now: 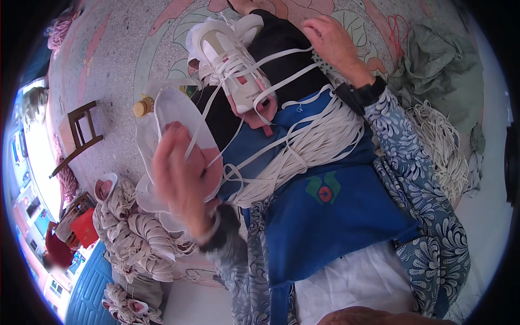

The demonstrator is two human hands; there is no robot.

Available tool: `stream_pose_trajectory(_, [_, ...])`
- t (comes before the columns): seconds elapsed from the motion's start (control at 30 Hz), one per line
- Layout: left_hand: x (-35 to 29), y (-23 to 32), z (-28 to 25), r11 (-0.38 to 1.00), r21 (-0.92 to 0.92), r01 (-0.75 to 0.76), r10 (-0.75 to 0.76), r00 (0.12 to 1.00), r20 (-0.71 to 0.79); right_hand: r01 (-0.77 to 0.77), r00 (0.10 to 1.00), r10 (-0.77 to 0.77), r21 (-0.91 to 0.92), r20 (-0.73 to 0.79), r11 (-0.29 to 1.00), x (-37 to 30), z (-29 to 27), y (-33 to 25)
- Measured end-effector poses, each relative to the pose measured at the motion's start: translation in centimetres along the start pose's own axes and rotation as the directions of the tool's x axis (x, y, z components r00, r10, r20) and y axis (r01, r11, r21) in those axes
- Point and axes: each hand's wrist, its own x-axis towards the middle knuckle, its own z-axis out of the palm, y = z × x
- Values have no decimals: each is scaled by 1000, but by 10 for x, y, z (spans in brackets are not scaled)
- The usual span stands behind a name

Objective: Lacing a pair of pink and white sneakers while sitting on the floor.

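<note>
A white and pink sneaker [246, 84] lies across my lap, its toe pointing away from me. White shoelaces [279, 56] are threaded through it and stretch out to both sides. My right hand [331, 43] is up at the far right, fingers closed at the end of a lace drawn out from the shoe. On the left, my left hand [181, 176] is smeared by motion; lace strands run to its fingers, which look closed on them. Below the sneaker, a thick bundle of loose white laces [309, 149] rests on my blue apron [336, 216].
White and pink shoes [162, 111] are gathered beside my left hand. Lace-wrapped shoes [130, 238] pile up at the lower left, near a wooden stool [84, 130]. More laces [441, 146] and grey-green cloth [439, 59] lie at the right. A yellow-capped bottle [143, 106] stands behind the shoes.
</note>
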Motion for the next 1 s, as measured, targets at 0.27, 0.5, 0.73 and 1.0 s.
stream_pose_trajectory(0.27, [66,-7,94,963,-153,220,-159,930,332,269,926,-336,322,174,907,6,11,-80])
stream_pose_trajectory(0.5, [81,-8,91,850,-111,515,-331,686,648,141,869,-298,379,396,914,0,9,-70])
stream_pose_trajectory(0.73, [74,-8,88,946,-176,274,-126,806,578,251,882,-367,364,296,897,0,5,-74])
stream_pose_trajectory(1.0, [49,-10,94,943,87,-321,278,904,326,118,943,-141,92,301,989,17,2,-2])
